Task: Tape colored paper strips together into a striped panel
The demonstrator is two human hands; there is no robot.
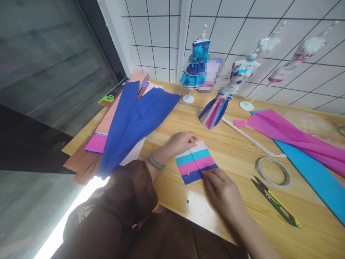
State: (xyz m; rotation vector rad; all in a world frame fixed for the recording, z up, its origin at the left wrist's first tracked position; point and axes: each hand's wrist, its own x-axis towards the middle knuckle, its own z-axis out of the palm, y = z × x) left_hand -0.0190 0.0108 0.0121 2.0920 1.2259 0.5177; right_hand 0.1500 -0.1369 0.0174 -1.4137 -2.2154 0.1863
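A small crepe paper piece (198, 155) with white, turquoise, pink and dark blue stripes lies on the wooden table, a dark line running down it. My left hand (185, 141) has its fingers curled at the far edge of this piece, thumb and forefinger pinched together on the white stripe. My right hand (222, 187) pinches the near right edge at the dark blue stripe. What lies between the fingertips of either hand is largely hidden. To the right of my right hand are thread snips (280, 207) with yellow and green handles, and a roll of tape (288, 176).
Blue crepe paper (134, 122) covers peach, pink and brown sheets on the left. A green tape measure (108, 98) sits behind. Small dress forms stand along the wall, one in a blue dress (198, 68), another in a striped skirt (212, 113). Pink paper (293, 135) lies right.
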